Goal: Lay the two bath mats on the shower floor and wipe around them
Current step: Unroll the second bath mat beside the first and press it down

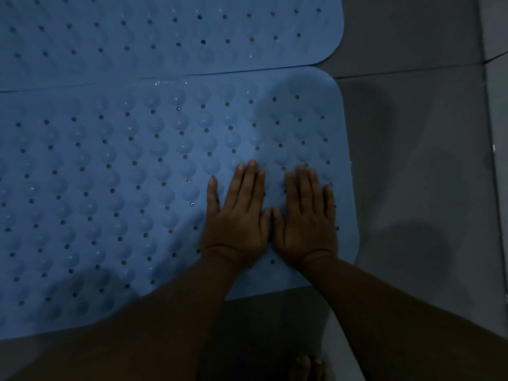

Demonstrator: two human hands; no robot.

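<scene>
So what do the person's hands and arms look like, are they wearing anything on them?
Nothing worn that shows: the left hand and right hand are bare, with no gloves, rings or watch visible. Both forearms are uncovered as far as the picture reaches, no sleeves in view. The light is dim, so fine detail is lost.

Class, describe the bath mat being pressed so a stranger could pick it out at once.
On the grey floor lie two blue mats edge to edge. Take the nearer mat, below the seam. Unlike the farther mat, it has both hands, left hand and right hand, flat on it.
</scene>
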